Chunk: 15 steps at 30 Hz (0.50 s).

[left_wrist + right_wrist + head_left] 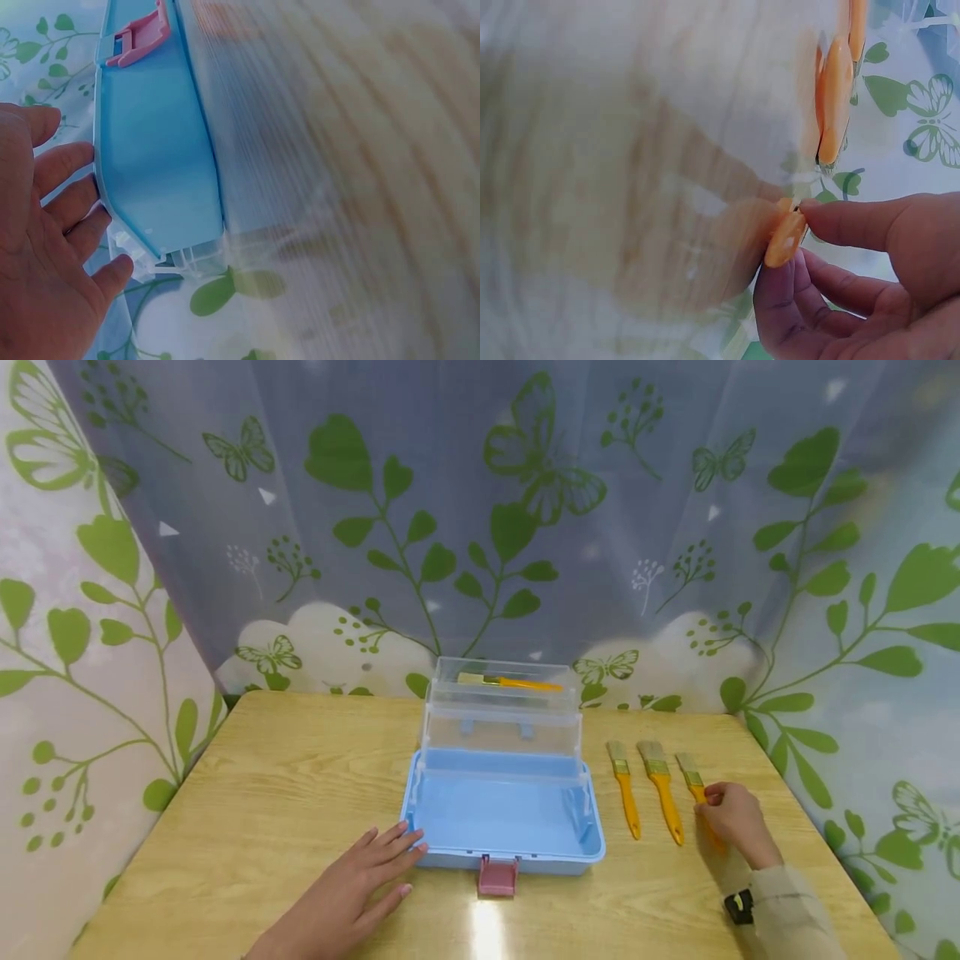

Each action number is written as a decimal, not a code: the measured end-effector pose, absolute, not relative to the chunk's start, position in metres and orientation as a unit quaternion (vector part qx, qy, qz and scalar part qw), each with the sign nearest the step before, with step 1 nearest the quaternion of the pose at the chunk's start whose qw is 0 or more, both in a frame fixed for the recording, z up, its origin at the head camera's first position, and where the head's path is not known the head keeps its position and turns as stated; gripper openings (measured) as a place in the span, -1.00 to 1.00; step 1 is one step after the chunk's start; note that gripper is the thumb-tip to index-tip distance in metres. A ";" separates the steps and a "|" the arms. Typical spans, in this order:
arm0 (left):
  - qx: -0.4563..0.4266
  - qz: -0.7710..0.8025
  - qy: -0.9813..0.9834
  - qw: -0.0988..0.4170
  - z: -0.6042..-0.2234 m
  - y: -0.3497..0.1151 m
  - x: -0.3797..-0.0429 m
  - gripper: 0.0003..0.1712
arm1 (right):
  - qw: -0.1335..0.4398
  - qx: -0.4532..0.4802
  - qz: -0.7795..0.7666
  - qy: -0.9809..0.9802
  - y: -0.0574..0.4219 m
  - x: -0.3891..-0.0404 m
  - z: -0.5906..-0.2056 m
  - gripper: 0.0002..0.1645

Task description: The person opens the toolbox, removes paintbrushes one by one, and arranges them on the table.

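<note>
A light blue toolbox (487,814) stands on the table with its clear lid and trays raised behind. My left hand (360,881) lies at its front left corner, fingers extended against the rim; the left wrist view shows the fingertips touching the box edge (101,161). On the right, my right hand (738,820) pinches the yellow handle of the rightmost paintbrush (688,768) between thumb and fingers. In the right wrist view that handle end (786,238) sits in the pinch, low over the table. Two more paintbrushes, a wider one (663,785) and a narrower one (624,785), lie left of it.
Another yellow-handled paintbrush (525,684) lies in the raised clear upper part. A pink latch (497,877) hangs down at the toolbox front. The wooden table (292,777) is bordered by patterned curtains (465,510) at the back and sides.
</note>
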<state>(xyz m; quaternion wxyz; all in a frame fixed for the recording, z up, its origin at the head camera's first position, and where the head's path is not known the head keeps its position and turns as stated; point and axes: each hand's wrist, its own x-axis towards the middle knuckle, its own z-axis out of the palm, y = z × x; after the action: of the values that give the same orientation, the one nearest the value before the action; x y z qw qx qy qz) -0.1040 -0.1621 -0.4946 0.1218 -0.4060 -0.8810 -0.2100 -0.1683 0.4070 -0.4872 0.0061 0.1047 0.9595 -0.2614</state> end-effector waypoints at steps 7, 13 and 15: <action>-0.408 -0.224 -0.878 0.112 -0.497 -0.165 -0.105 -0.44 | 0.018 0.092 -0.244 0.965 0.407 -0.171 -0.487 -0.50; -0.408 -0.214 -0.881 0.109 -0.495 -0.164 -0.107 -0.42 | 0.024 0.092 -0.238 0.967 0.407 -0.172 -0.483 -0.49; -0.409 -0.214 -0.880 0.109 -0.496 -0.165 -0.106 -0.42 | 0.036 0.088 -0.232 0.968 0.407 -0.172 -0.482 -0.46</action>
<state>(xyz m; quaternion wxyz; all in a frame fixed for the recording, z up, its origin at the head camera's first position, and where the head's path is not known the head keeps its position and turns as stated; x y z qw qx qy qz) -0.1062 -0.1646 -0.4956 0.1087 -0.4093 -0.8804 -0.2137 -0.1723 0.4065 -0.4823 0.0359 0.0881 0.9681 -0.2316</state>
